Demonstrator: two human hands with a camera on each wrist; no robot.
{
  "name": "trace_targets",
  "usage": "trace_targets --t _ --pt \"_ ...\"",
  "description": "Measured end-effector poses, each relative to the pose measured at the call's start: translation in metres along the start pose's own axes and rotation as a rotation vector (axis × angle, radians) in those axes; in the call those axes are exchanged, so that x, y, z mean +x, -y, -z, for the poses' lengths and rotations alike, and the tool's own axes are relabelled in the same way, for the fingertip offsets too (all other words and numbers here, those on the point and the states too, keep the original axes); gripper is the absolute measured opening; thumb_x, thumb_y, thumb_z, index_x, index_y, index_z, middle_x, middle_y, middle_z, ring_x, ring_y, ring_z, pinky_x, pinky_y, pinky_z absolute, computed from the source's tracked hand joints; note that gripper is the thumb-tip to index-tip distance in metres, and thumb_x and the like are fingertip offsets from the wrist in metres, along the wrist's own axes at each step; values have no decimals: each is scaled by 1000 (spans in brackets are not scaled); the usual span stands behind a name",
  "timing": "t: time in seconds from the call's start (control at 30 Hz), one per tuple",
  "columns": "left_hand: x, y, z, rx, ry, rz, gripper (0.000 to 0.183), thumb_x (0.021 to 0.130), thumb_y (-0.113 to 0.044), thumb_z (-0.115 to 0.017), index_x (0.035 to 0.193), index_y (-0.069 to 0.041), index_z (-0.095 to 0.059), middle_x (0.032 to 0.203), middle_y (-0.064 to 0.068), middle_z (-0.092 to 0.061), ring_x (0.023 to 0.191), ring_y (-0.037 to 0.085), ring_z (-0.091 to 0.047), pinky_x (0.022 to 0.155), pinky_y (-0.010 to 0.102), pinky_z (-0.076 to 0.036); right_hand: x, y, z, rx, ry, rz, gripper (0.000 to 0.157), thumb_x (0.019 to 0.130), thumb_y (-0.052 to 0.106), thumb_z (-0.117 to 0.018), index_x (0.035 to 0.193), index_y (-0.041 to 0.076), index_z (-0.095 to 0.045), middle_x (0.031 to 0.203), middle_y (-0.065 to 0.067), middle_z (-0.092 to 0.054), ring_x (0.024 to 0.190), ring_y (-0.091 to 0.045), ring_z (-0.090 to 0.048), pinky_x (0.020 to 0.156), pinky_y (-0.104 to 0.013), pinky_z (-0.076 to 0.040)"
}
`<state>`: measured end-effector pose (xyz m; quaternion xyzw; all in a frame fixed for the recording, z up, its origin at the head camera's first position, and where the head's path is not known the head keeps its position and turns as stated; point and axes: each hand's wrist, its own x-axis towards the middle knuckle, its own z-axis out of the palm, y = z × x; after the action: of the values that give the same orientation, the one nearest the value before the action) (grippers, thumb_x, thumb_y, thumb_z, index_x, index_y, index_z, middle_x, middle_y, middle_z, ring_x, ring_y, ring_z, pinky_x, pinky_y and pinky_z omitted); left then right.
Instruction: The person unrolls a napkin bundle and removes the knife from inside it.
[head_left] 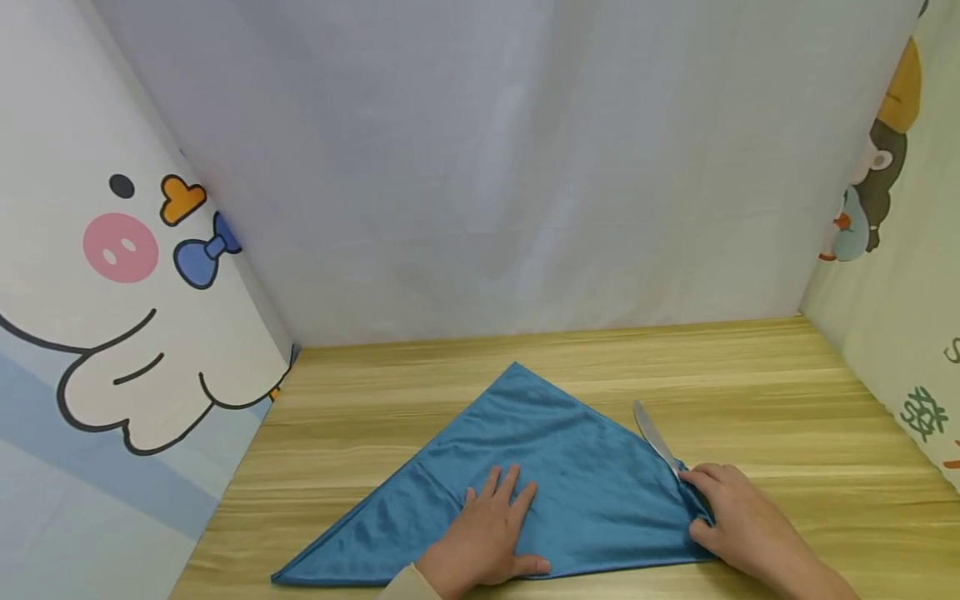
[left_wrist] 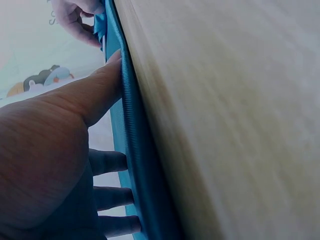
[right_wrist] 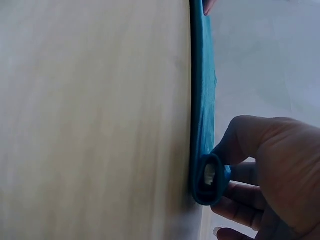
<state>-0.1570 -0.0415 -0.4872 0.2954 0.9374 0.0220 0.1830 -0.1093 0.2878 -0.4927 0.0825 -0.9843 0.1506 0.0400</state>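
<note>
A shiny blue cloth point(head_left: 555, 433), folded into a triangle, lies with its point away from me. My left hand point(head_left: 487, 529) rests on its middle with fingers spread; in the left wrist view the thumb point(left_wrist: 102, 90) lies at the folded front edge. My right hand point(head_left: 738, 512) grips the rolled right corner of the cloth between thumb and fingers. A table knife point(head_left: 654, 435) sticks out of that roll, blade pointing away and leftward; its handle is hidden by cloth and hand. In the right wrist view something pale point(right_wrist: 209, 174) shows inside the roll's open end point(right_wrist: 201, 199).
The cloth lies on a wood-grain table point(head_left: 360, 392). A pale curtain point(head_left: 480, 183) hangs along the back edge. Printed cartoon sheets stand at the left point(head_left: 90, 350) and right point(head_left: 885, 317).
</note>
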Motion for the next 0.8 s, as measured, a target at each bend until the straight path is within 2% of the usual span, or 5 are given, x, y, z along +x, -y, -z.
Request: trace_targets --t 0.17,0.33,0.47,0.6,0.8 --pt "1 0 0 -3 2 -5 94 78 -76 -52 152 -23 -30 158 10 -19 143 37 -21 99 60 -37 -2 0 2 -5 -20 25 48 72 15 -74 118 4 -66 114 -9 -60 105 -29 -55 87 -51 -47" --pt "0 1 1 -10 6 0 95 78 -77 -52 153 -23 -29 159 10 -18 143 36 -20 100 60 -36 -4 -1 3 -35 -47 141 39 75 19 -80 112 15 -72 111 -6 -59 98 -24 -56 82 -45 -49" --pt "0 1 1 -15 -1 1 94 78 -76 -52 152 -23 -30 158 11 -18 143 36 -20 100 60 -36 -5 -1 2 -57 -62 188 31 74 17 -80 104 17 -74 109 -6 -59 95 -22 -56 79 -43 -50" --pt "0 1 -1 -14 -3 -2 94 78 -76 -52 152 -23 -30 158 11 -19 143 36 -20 100 60 -36 -4 0 2 -68 -73 163 27 74 16 -78 101 14 -73 106 -5 -61 94 -22 -56 79 -42 -50" --pt "1 1 -2 -10 -3 -3 94 78 -76 -52 152 -23 -30 158 11 -19 143 37 -20 100 60 -36 -2 0 4 -80 -44 111 25 73 18 -77 97 12 -72 102 -5 -62 93 -23 -57 80 -44 -50"
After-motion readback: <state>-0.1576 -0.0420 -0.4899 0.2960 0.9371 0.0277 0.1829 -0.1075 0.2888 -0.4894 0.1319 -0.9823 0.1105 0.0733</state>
